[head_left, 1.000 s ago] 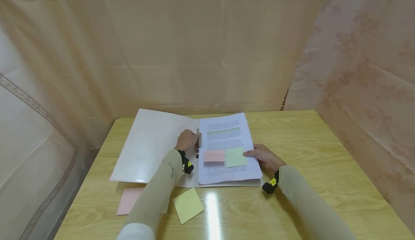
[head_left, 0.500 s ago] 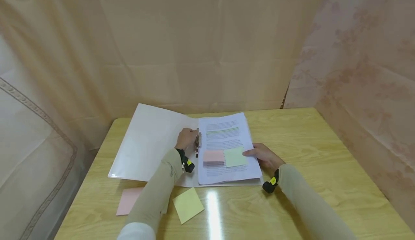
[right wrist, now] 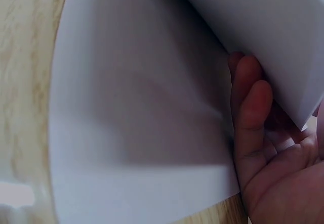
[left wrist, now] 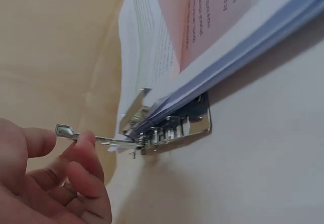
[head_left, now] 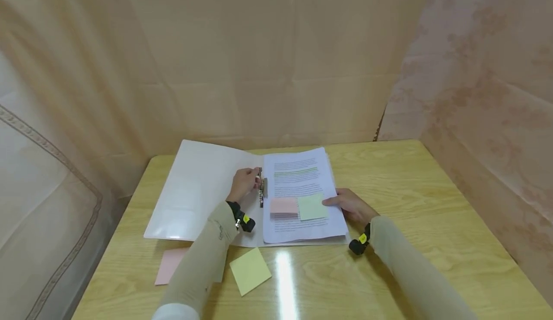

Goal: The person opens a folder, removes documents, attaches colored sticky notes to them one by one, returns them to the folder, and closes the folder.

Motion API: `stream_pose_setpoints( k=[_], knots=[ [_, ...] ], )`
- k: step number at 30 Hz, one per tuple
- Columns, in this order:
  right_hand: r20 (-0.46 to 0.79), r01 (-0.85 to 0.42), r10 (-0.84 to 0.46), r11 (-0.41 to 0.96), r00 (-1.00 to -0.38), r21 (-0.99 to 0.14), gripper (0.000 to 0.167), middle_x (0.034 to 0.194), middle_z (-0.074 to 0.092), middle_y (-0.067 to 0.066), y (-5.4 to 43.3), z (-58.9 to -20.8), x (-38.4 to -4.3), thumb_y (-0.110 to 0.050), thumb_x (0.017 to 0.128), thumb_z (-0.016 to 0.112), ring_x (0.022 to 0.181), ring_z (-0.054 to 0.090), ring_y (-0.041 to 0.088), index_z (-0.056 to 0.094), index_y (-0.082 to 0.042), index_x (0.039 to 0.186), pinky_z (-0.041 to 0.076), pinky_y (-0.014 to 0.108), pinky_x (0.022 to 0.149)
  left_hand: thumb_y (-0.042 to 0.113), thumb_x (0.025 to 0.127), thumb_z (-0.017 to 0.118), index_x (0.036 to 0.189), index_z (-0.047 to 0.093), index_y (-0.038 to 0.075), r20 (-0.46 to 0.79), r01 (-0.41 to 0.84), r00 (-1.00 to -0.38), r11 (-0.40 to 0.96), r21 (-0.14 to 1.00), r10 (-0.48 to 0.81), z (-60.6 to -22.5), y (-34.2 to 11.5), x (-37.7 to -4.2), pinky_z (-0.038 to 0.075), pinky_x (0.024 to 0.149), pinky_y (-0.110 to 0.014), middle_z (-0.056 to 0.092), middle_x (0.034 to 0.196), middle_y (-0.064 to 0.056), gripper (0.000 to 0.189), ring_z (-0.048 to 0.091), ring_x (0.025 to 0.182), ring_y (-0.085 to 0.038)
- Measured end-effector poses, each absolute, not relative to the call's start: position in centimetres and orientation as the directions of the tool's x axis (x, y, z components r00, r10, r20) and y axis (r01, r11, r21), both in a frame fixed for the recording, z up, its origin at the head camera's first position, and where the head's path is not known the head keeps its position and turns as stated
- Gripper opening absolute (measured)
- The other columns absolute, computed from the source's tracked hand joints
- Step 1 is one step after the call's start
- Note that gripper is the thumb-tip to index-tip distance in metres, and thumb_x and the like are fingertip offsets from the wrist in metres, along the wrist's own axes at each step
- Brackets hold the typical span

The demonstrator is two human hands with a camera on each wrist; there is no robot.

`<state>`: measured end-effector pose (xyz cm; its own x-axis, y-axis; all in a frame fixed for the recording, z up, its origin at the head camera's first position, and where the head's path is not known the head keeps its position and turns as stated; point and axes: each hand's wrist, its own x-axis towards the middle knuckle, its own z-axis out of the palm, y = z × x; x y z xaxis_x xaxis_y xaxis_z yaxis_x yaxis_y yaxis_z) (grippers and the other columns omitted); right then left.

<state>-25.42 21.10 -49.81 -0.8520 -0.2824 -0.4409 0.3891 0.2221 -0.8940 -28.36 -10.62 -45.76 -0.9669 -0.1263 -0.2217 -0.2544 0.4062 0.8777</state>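
Observation:
A white folder [head_left: 190,190] lies spread on the table, with a metal lever clip [head_left: 261,196] along its spine. At the clip, my left hand [head_left: 243,183] pinches the long metal lever [left wrist: 106,141] between thumb and fingers; the lever sticks out from the clip's base. My right hand [head_left: 352,205] grips the right edge of the printed paper stack [head_left: 298,176], thumb on top over a green sticky note [head_left: 313,207], fingers beneath the sheets [right wrist: 268,32]. Beside the green note is a pink sticky note [head_left: 283,206]. In the left wrist view the stack's edge sits at the clip.
In front of the folder lie a yellow sticky note pad [head_left: 250,271] and a pink one [head_left: 169,266], the latter partly hidden by the left sleeve. The wooden table [head_left: 397,181] ends at a beige curtain [head_left: 224,61] behind and a patterned one [head_left: 488,94] on the right.
My left hand has shifted slightly left and away from the clip's base, and the lever now shows at its fingertips. The right hand keeps its grip on the papers.

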Motion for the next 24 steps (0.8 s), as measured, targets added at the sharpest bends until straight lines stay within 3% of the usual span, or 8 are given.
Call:
stream_pose_setpoints(
  k=[9, 18, 24],
  knots=[
    [-0.449, 0.392, -0.276, 0.236, -0.850, -0.889, 0.052, 0.119, 0.068, 0.012, 21.0, -49.6, -25.6, -0.011, 0.090, 0.065, 0.093, 0.068, 0.018, 0.048, 0.000, 0.138, 0.055, 0.032, 0.080, 0.030, 0.099, 0.055, 0.110, 0.070, 0.002, -0.174, -0.178, -0.983, 0.508, 0.843, -0.055, -44.7, -11.3, -25.8, 0.045, 0.068, -0.022, 0.069, 0.096, -0.011, 0.034, 0.059, 0.080, -0.017],
    [-0.464, 0.407, -0.257, 0.247, -0.848, -0.879, 0.054, 0.124, 0.065, 0.014, 21.1, -49.7, -25.6, -0.012, 0.091, 0.066, 0.094, 0.067, 0.018, 0.047, -0.001, 0.140, 0.054, 0.032, 0.080, 0.022, 0.096, 0.060, 0.112, 0.071, 0.000, -0.128, -0.121, -0.991, 0.541, 0.832, -0.025, -45.5, -11.5, -24.3, 0.046, 0.069, -0.022, 0.072, 0.097, -0.013, 0.030, 0.060, 0.078, -0.017],
    [-0.447, 0.372, -0.247, 0.297, -0.860, -0.880, 0.052, 0.119, 0.067, 0.015, 21.4, -49.8, -25.4, -0.013, 0.090, 0.066, 0.093, 0.068, 0.019, 0.048, 0.001, 0.138, 0.054, 0.032, 0.079, 0.021, 0.094, 0.063, 0.111, 0.070, 0.002, -0.181, -0.178, -0.982, 0.534, 0.826, -0.047, -45.7, -11.2, -24.0, 0.046, 0.066, -0.022, 0.069, 0.098, -0.012, 0.027, 0.060, 0.077, -0.017]
  ],
)
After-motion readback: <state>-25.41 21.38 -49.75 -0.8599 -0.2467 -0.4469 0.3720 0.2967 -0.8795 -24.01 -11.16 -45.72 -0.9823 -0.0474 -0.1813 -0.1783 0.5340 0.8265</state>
